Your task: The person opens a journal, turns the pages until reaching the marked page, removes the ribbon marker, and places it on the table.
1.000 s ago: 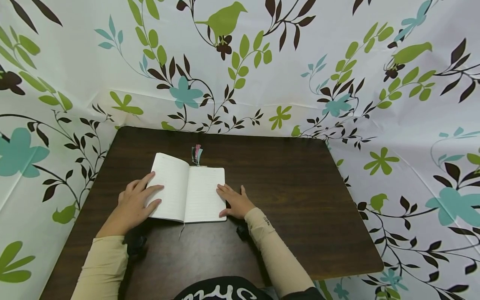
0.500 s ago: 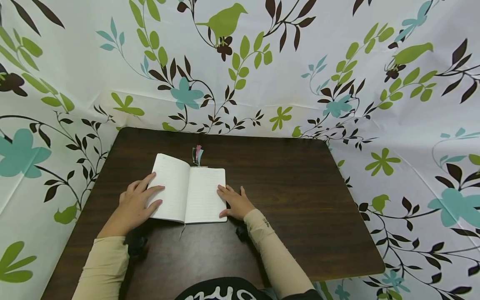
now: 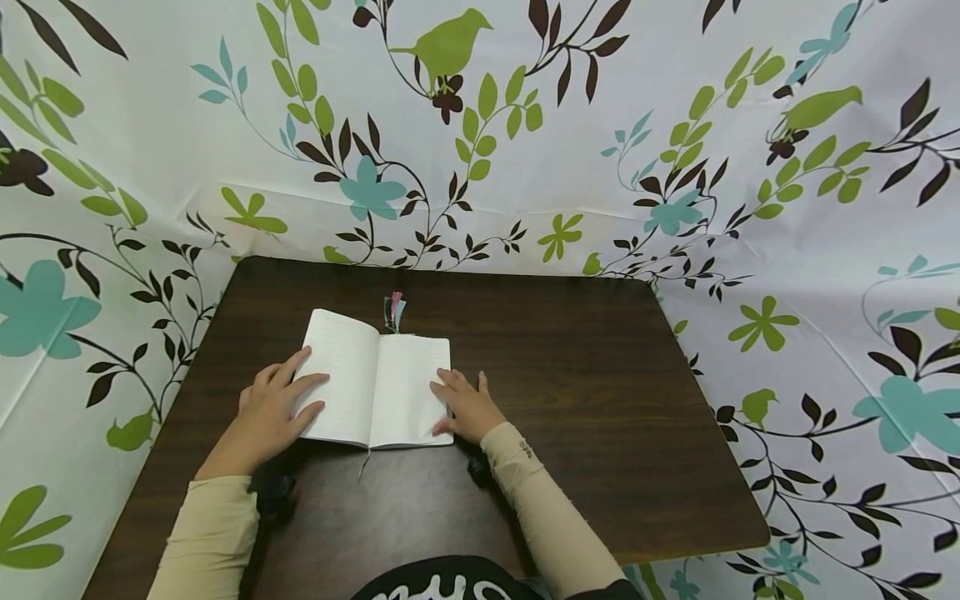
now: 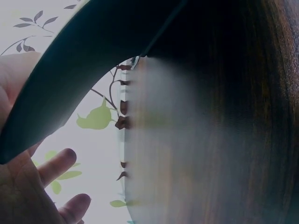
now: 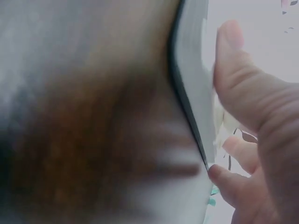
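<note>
- Head view: we see a notebook [image 3: 375,392] lying open on the dark table [image 3: 585,400], left of its centre.
- There, the left hand [image 3: 266,412] spreads over one outer edge and the right hand [image 3: 472,408] touches the other; they stay well apart, we judge to steady both halves.
- Coloured strips [image 3: 394,310] poke past the top edge and a thin ribbon [image 3: 364,463] hangs below the spine, presumably as page markers.
- Left wrist view: the dark cover [image 4: 88,56] slants upward, perhaps from stiffness; two extended fingers clasp nothing.
- Right wrist view: we find relaxed fingers at the notebook's edge, but cannot tell whether a sheet is caught.
</note>
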Available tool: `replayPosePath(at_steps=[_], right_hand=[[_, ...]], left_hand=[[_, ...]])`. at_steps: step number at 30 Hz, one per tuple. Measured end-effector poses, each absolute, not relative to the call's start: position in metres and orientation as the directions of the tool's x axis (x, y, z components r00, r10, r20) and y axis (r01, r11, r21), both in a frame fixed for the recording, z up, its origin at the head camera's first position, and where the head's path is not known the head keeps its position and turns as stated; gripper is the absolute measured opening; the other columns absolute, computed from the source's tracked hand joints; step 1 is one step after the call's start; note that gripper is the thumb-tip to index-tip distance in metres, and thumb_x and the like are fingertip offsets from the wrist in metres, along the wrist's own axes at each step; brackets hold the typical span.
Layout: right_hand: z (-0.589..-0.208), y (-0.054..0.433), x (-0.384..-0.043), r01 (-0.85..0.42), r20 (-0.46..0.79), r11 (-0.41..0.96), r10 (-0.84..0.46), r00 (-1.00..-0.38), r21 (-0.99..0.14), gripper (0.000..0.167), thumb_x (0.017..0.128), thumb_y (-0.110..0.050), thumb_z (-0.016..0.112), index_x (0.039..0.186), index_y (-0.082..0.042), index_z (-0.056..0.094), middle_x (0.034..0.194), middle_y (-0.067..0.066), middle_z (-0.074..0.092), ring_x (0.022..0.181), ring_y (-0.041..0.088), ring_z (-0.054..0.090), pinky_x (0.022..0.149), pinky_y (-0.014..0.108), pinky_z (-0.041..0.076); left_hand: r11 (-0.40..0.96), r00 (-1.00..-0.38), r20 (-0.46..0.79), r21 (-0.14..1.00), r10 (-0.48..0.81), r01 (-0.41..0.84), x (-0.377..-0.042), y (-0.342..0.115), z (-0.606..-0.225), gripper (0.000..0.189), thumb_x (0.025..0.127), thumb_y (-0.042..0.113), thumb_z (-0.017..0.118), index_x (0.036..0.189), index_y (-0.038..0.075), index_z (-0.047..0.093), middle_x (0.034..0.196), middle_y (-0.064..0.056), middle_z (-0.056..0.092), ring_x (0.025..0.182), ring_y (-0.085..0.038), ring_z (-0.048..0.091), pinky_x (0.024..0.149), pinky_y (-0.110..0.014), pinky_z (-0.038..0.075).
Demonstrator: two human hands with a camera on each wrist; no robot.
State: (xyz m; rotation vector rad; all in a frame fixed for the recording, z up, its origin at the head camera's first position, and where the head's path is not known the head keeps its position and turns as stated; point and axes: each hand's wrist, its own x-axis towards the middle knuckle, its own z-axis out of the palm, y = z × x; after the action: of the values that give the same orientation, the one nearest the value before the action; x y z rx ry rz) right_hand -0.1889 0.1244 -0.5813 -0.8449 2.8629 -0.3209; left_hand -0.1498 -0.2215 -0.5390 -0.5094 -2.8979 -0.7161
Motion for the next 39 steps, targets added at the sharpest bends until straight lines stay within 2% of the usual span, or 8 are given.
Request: replayPosePath(at_steps=[6,14,18,25,28,32,36,39], right_hand=[[-0.583,0.123,-0.186,-0.543,-0.026,0.815,-0.558,-0.829,-0.201,0.086,0.083,-0.057,0.071,0.154,-0.016,0.045,0.166,0.008,0.029,0.152,0.029,0.027,0.113,0.073,0.017],[-0.589,0.118,-0.191,-0.491,-0.015,0.853,-0.501,-0.866,-0.176,0.108,0.084,-0.062,0.069,0.163,-0.012,0.016,0.17,0.012,0.01,0.155,0.032,0.013,0.113,0.073,0.017],[-0.591,0.115,-0.191,-0.455,0.006,0.864,-0.465,-0.885,-0.213,0.116,0.084,-0.062,0.071,0.163,-0.008,0.006,0.17,0.015,0.009,0.155,0.034,0.014,0.111,0.075,0.018],[-0.596,0.11,-0.191,-0.438,0.079,0.861,-0.433,-0.898,-0.258,0.121,0.083,-0.06,0.072,0.161,-0.002,0.001,0.168,0.017,0.017,0.154,0.034,0.019,0.109,0.077,0.017],[-0.593,0.106,-0.192,-0.442,0.09,0.833,-0.438,-0.894,-0.333,0.118,0.085,-0.056,0.072,0.161,0.0,0.001,0.167,0.015,0.021,0.154,0.029,0.021,0.112,0.075,0.015],[-0.583,0.099,-0.19,-0.456,0.097,0.734,-0.476,-0.874,-0.503,0.114,0.088,-0.046,0.075,0.16,0.002,0.002,0.165,0.019,0.025,0.152,0.026,0.026,0.117,0.066,0.015],[-0.573,0.09,-0.185,-0.423,0.086,0.577,-0.519,-0.85,-0.699,0.103,0.096,-0.036,0.071,0.161,-0.001,0.0,0.161,0.023,0.031,0.149,0.026,0.032,0.121,0.051,0.023],[-0.569,0.083,-0.18,-0.351,0.058,0.463,-0.536,-0.842,-0.814,0.096,0.1,-0.038,0.065,0.163,-0.007,-0.002,0.158,0.022,0.037,0.146,0.026,0.038,0.118,0.041,0.031]], left_hand=[[0.835,-0.942,0.172,0.436,0.289,0.336,-0.149,-0.22,-0.538,0.042,0.094,0.023,0.071,0.134,0.01,0.063,0.161,-0.022,0.027,0.129,-0.057,0.031,0.089,-0.079,0.028],[0.829,-0.944,0.158,0.452,0.29,0.33,-0.149,-0.22,-0.535,0.042,0.096,0.021,0.07,0.136,0.01,0.062,0.162,-0.021,0.025,0.13,-0.056,0.031,0.089,-0.079,0.028],[0.831,-0.944,0.16,0.449,0.288,0.329,-0.148,-0.22,-0.536,0.042,0.096,0.021,0.07,0.136,0.009,0.062,0.162,-0.022,0.025,0.13,-0.057,0.031,0.089,-0.079,0.029],[0.837,-0.946,0.163,0.441,0.28,0.323,-0.147,-0.22,-0.538,0.042,0.096,0.021,0.069,0.135,0.009,0.062,0.161,-0.022,0.026,0.13,-0.056,0.031,0.09,-0.08,0.028],[0.836,-0.945,0.169,0.441,0.281,0.328,-0.148,-0.22,-0.538,0.041,0.096,0.02,0.069,0.135,0.009,0.062,0.161,-0.022,0.027,0.13,-0.057,0.031,0.089,-0.08,0.029],[0.833,-0.943,0.174,0.442,0.283,0.332,-0.149,-0.22,-0.538,0.04,0.097,0.02,0.068,0.135,0.01,0.062,0.161,-0.022,0.027,0.129,-0.057,0.031,0.089,-0.08,0.029],[0.832,-0.944,0.176,0.446,0.28,0.331,-0.148,-0.22,-0.537,0.04,0.097,0.02,0.068,0.135,0.01,0.062,0.161,-0.022,0.027,0.13,-0.057,0.031,0.089,-0.08,0.028],[0.831,-0.943,0.18,0.447,0.279,0.332,-0.148,-0.22,-0.537,0.039,0.097,0.02,0.068,0.134,0.01,0.062,0.161,-0.022,0.027,0.129,-0.057,0.031,0.088,-0.08,0.029]])
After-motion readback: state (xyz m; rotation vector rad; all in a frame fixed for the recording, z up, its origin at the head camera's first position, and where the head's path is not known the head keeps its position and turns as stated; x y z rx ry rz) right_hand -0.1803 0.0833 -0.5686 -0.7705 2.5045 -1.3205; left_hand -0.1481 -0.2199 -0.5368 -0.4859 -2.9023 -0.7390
